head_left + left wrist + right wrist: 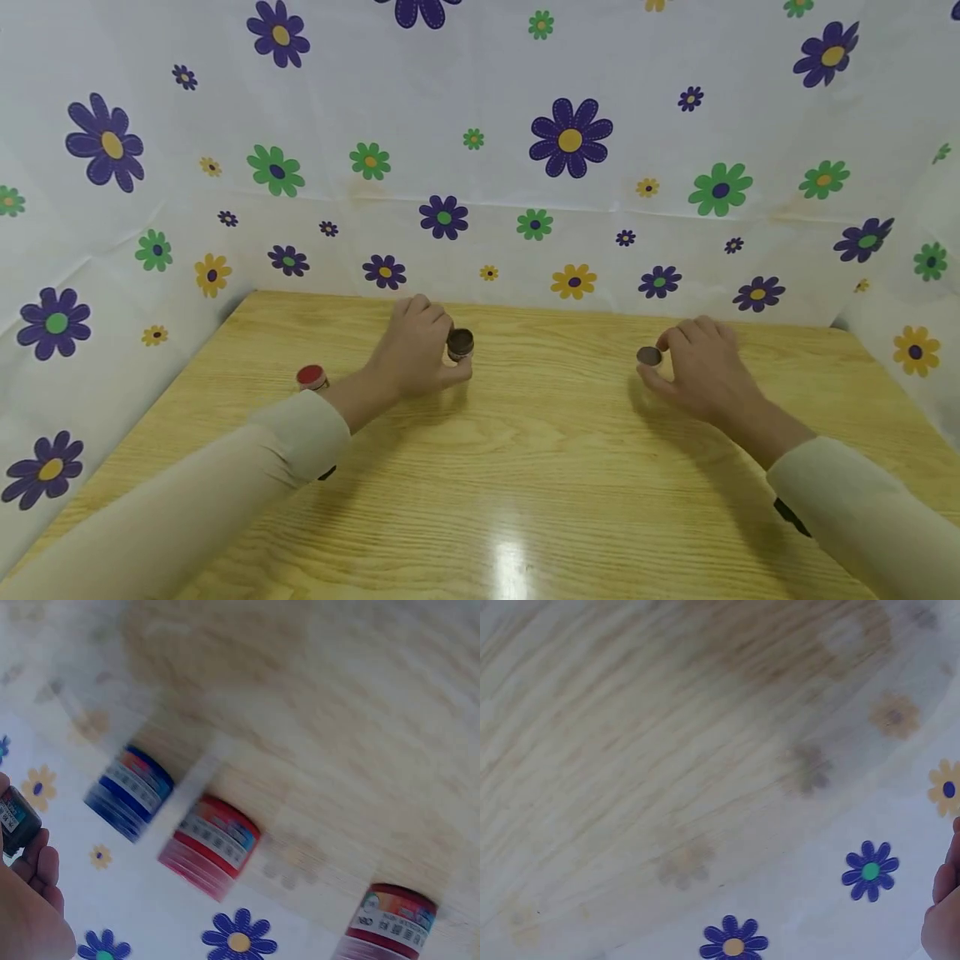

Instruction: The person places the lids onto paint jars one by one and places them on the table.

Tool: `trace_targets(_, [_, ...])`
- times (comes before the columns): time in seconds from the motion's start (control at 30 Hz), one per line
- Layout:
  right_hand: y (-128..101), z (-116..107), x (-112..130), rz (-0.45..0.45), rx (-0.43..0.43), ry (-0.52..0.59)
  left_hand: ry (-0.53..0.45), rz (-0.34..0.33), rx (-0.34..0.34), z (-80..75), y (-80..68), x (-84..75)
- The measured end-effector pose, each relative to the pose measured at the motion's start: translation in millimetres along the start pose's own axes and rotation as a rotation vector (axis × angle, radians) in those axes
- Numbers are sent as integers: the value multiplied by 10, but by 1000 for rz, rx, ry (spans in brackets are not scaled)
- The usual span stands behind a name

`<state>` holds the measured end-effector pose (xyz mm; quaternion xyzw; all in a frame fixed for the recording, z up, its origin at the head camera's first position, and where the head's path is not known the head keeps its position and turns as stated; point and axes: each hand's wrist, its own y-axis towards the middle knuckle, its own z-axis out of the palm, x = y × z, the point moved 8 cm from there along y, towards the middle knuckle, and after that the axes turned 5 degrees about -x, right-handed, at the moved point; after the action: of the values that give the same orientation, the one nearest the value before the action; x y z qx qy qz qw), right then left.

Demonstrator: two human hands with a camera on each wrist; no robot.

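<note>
My left hand (pixel 417 350) grips a small paint jar with a dark top (pixel 461 342) between thumb and fingers, at the back middle of the table. In the left wrist view that jar (pixel 19 820) shows a dark body and a white label. To the right, my right hand (pixel 702 367) pinches another small jar (pixel 649 357) with a greyish-brown top; its body is mostly hidden. At the right wrist view's edge only part of the hand shows. Beside my left forearm stands a red paint jar (pixel 311 377), partly covered by the sleeve.
A blue paint jar (pixel 130 792), a red one (pixel 211 846) and a darker red one (pixel 390 922) stand in the left wrist view. My left hand and arm hide some of them from the head view. A flower-printed cloth (pixel 480 167) borders the wooden table (pixel 525 467).
</note>
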<state>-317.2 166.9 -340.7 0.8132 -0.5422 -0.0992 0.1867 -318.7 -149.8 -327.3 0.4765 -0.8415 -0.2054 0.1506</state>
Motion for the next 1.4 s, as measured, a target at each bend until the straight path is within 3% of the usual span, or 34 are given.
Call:
trace_targets(0.23, [-74, -109, 310, -187, -105, -40, -56, 96, -77, -91, -114, -283])
trace_targets(0.67, [-267, -367, 835, -473, -345, 37, -88, 190, -81, -146, -313, -580])
trace_targets(1.03, [-400, -597, 1269, -606, -437, 100, -142, 302, -136, -304, -435, -926])
trace_targets(1.4, [-532, -713, 1601, -613, -382, 180, -215, 380, -181, -433, -571, -1222])
